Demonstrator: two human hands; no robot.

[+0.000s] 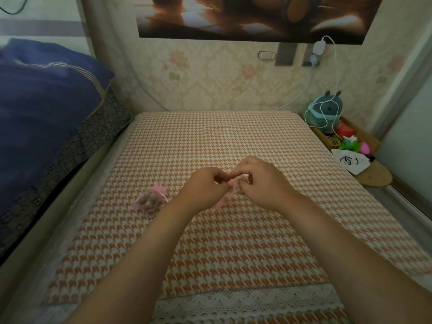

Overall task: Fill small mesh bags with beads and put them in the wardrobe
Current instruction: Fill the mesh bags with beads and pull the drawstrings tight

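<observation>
Pink mesh marks both task items. One filled mesh bag (150, 202), its beads showing through the net and its neck gathered, lies on the houndstooth-covered tabletop (233, 242), just to the left of the left hand (205, 187). A second pink bag (225, 195) is held above the cloth between the two hands; only its lower edge and a strip near the fingertips show, so its contents cannot be judged.

The left hand's grip is pinched narrow on the bag's upper edge. The right hand (259, 181) is curled, thumb and forefinger closed on the same pink material at the neck. Both hands meet at that point.

Judgement: the step in hand is work at the mouth of the second bag, either opening it or drawing its cord; which one cannot be told. No loose beads are visible on the cloth. The wardrobe is not identifiable in view, so stowing is not yet done. The next move calls for fine fingertip control at the neck, keeping the mouth upward.
</observation>
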